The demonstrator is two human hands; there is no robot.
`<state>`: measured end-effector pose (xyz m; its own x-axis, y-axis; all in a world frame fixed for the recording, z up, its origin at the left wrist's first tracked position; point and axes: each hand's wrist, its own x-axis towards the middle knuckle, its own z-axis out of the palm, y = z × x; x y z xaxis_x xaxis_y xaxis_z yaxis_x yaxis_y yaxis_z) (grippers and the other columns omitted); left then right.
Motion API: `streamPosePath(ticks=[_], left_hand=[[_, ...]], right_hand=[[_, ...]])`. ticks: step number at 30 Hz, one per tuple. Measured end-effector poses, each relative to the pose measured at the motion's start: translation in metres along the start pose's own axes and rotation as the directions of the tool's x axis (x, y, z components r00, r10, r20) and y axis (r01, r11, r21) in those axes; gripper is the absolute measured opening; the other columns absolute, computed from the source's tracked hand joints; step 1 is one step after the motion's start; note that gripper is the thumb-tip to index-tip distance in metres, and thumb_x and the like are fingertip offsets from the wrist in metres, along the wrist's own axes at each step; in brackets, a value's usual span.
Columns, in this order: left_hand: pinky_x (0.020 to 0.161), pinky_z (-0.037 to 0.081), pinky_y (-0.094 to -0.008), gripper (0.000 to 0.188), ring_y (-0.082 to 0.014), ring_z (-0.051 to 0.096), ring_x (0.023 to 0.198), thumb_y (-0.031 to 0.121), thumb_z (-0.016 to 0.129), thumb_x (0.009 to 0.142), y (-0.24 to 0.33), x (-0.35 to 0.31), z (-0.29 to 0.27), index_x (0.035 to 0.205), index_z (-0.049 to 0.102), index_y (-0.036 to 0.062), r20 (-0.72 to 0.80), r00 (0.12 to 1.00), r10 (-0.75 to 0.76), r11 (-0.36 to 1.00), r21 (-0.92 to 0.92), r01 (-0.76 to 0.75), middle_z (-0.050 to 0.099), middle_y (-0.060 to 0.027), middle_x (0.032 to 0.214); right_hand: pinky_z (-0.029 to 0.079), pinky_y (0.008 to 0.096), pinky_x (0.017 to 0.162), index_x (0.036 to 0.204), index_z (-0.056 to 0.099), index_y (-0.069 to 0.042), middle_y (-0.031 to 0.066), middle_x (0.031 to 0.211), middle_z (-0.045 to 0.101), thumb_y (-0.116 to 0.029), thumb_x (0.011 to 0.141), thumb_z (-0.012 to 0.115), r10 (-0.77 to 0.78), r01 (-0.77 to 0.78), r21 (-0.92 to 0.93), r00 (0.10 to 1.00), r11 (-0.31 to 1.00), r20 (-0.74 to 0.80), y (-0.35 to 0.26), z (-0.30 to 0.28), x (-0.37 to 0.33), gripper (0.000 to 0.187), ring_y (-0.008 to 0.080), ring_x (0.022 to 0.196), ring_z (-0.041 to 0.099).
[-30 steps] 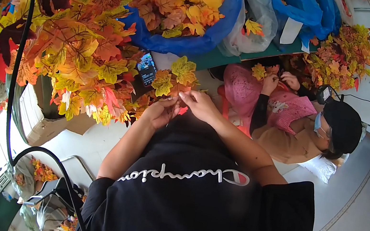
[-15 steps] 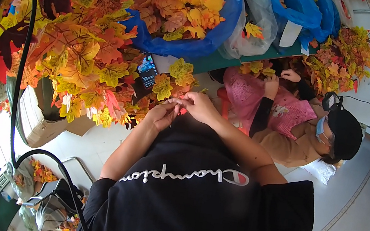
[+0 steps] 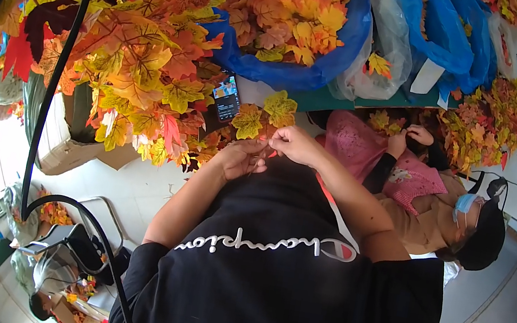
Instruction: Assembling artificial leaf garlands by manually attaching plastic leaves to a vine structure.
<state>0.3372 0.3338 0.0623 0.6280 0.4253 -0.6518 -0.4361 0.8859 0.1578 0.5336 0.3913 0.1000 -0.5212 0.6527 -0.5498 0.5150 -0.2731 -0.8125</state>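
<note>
Both hands, left hand (image 3: 242, 159) and right hand (image 3: 292, 143), are held together close against the black shirt (image 3: 279, 286). Ahead of them, room is closed by the small yellow artificial maple-leaf sprig (image 3: 266, 114) and the dark smartphone (image 3: 227, 97). The left side is crowded by the dense orange and red leaf branches (image 3: 133, 54). The right side is occupied by a seated person in a pink top (image 3: 398, 177). A bare pale strip of floor (image 3: 126, 188) is seen lower left, crossed by a black cable (image 3: 52, 95).

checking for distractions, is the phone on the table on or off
On. The phone lies among the leaves, its screen lit with a bright coloured picture.
</note>
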Motion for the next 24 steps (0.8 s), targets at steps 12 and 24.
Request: streamPosePath(ticks=[12,24], left_hand=[[0.066,0.053,-0.0310,0.016,-0.0128,0.058,0.063,0.018,0.054,0.091,0.007,-0.016,0.033,0.095,0.057,0.0033,-0.095,0.991,0.092,0.988,0.134,-0.079,0.059,-0.0027,0.076],[0.055,0.051,-0.0240,0.015,-0.0134,0.059,0.056,0.018,0.054,0.092,0.000,-0.028,0.044,0.090,0.056,0.0033,-0.165,0.976,0.143,0.988,0.086,-0.130,0.056,-0.0028,0.068]], right_hand=[[0.050,0.0369,0.068,0.096,0.064,-0.005,0.0109,0.082,0.066,-0.021,0.072,0.071,-0.186,-0.190,-0.357,0.586,0.915,-0.789,0.014,-0.198,0.173,0.030,0.0264,0.076,0.064],[0.051,0.0392,0.064,0.087,0.067,-0.005,0.0154,0.081,0.065,-0.022,0.081,0.065,-0.292,-0.228,-0.403,0.400,0.886,-0.869,-0.041,-0.233,0.215,0.018,0.0279,0.075,0.064]])
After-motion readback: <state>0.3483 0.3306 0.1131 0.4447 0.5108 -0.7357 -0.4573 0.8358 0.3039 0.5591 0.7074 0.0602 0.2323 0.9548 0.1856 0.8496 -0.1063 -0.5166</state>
